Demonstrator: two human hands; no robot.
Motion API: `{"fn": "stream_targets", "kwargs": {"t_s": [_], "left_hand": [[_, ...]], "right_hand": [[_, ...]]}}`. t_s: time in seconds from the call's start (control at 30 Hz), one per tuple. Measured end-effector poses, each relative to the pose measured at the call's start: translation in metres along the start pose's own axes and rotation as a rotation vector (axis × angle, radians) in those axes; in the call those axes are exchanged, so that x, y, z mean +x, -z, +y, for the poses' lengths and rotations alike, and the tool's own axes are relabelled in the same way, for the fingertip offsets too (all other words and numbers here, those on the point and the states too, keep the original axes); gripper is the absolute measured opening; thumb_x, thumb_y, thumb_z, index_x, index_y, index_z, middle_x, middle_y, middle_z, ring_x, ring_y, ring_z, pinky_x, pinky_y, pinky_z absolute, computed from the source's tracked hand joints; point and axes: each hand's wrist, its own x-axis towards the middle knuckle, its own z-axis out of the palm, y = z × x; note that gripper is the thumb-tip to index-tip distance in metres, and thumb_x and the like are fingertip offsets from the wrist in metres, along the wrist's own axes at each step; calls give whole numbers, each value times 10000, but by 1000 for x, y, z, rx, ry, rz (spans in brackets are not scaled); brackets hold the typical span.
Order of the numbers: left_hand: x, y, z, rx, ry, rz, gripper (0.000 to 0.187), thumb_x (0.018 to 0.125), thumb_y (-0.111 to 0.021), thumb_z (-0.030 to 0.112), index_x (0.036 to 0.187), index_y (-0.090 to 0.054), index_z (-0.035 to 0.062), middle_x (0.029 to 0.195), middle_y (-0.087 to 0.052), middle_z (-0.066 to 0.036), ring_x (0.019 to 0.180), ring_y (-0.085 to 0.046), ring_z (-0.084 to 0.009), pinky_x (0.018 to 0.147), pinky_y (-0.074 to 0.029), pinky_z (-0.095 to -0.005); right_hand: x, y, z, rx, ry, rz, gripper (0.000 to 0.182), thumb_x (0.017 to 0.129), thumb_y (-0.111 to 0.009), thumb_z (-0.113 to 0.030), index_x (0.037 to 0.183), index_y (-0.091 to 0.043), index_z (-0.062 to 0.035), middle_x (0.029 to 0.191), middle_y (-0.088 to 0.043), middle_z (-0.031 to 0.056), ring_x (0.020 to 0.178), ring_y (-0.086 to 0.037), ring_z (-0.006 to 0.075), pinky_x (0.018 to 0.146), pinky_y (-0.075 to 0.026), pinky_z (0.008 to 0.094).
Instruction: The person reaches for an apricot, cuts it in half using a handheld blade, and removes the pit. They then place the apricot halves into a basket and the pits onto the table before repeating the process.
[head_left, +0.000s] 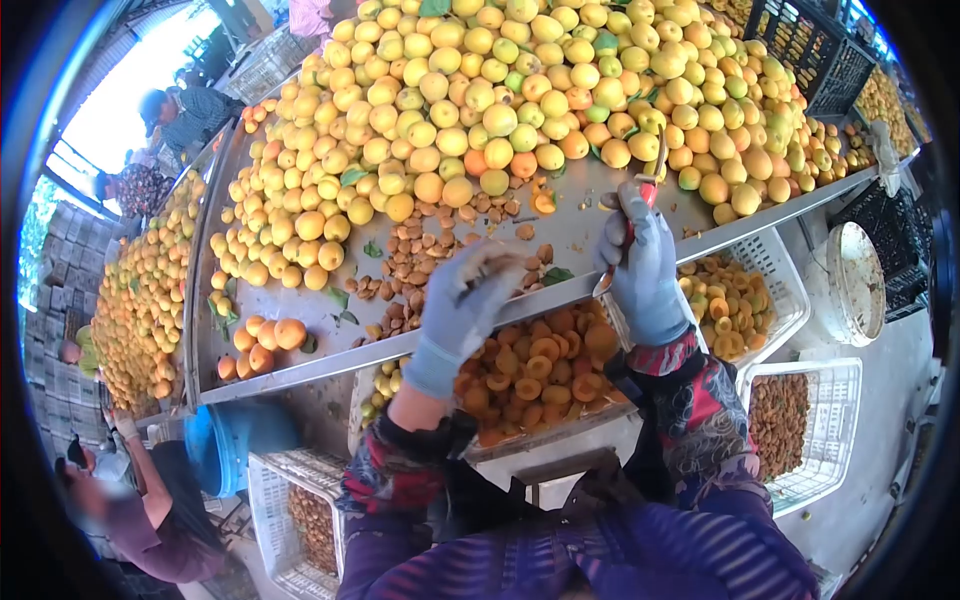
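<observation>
My right hand (640, 255), in a pale grey-blue glove, is closed around a red-handled knife (649, 193) at the table's front edge. Its narrow end points up towards the fruit, and a curved metal tip shows below the fingers. My left hand (462, 310), gloved the same way, hovers beside a spread of brown apricot pits (415, 255). Its fingers are bent and smeared by motion, with stained tips, and I cannot tell whether they hold anything. Behind both hands a large heap of yellow-orange apricots (480, 95) covers the metal table (330, 372).
Below the edge stand a crate of halved apricots (540, 375) and another white crate (790, 285) of halves. White baskets of pits stand right (845, 420) and left (268, 510). A blue barrel (235, 440) and a white bucket (855, 280) flank them. A person (160, 520) works at left.
</observation>
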Motion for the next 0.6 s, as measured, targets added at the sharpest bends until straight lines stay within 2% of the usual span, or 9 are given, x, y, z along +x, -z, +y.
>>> {"fn": "stream_targets", "kwargs": {"t_s": [0.07,0.13,0.2,0.27,0.33,0.4,0.5,0.53,0.6], "left_hand": [[21,23,-8,-27,12,11,192,852,-599,57,1039,-613,16,860,-594,4,794,-539,-69,727,-446,-200],[47,48,7,124,-90,12,241,835,-628,69,1072,-618,29,881,-604,0,798,-549,-76,737,-459,-210],[81,73,24,235,-69,-5,286,821,-654,84,1099,-615,32,928,-611,-10,840,-555,-81,744,-465,-219],[115,83,40,359,-127,-92,361,810,-651,59,1160,-582,6,1066,-590,-35,979,-540,-119,869,-450,-268],[142,66,41,499,-216,-113,408,779,-672,52,1178,-585,47,1108,-582,-44,1013,-547,-163,883,-446,-292],[167,42,14,692,-449,-194,484,749,-693,79,1215,-574,130,1168,-565,-69,1076,-537,-241,905,-440,-344],[195,8,-21,1076,-509,-245,545,728,-719,175,1243,-546,222,1271,-505,-77,1152,-488,-287,915,-422,-427],[203,0,-26,1074,-512,-257,545,728,-719,175,1243,-546,222,1271,-505,-77,1152,-488,-287,915,-422,-427],[213,-10,-33,1473,-381,-330,585,721,-722,271,1264,-505,260,1331,-449,-68,1204,-441,-278,917,-393,-491]], "right_hand": [[-6,-1,-3,13,-11,41,284,904,-561,-318,903,-542,-34,588,-404,-5,455,-400,106,420,-354,259],[-6,1,-2,0,-20,67,259,908,-547,-296,903,-543,-38,579,-411,1,433,-394,107,399,-348,256],[-5,4,-1,-4,-86,57,244,910,-539,-281,903,-543,-37,559,-413,0,404,-376,105,383,-344,252],[3,6,-1,6,-112,87,241,907,-538,-276,901,-547,-35,540,-406,-5,384,-366,105,373,-340,257],[8,6,-3,39,-161,119,247,904,-546,-273,885,-557,-27,537,-417,-3,387,-387,105,373,-351,253],[14,8,-1,17,-126,116,249,900,-553,-270,876,-560,-22,539,-428,1,387,-397,105,370,-353,248],[25,13,-5,-12,-77,111,265,904,-553,-273,890,-556,-7,546,-431,3,390,-392,102,366,-349,249],[28,15,-5,-24,-81,107,281,911,-545,-278,914,-548,3,552,-422,1,393,-376,98,366,-344,256],[33,15,-9,-8,-103,139,276,909,-544,-270,912,-546,7,553,-423,-1,399,-381,99,379,-346,253]]}}
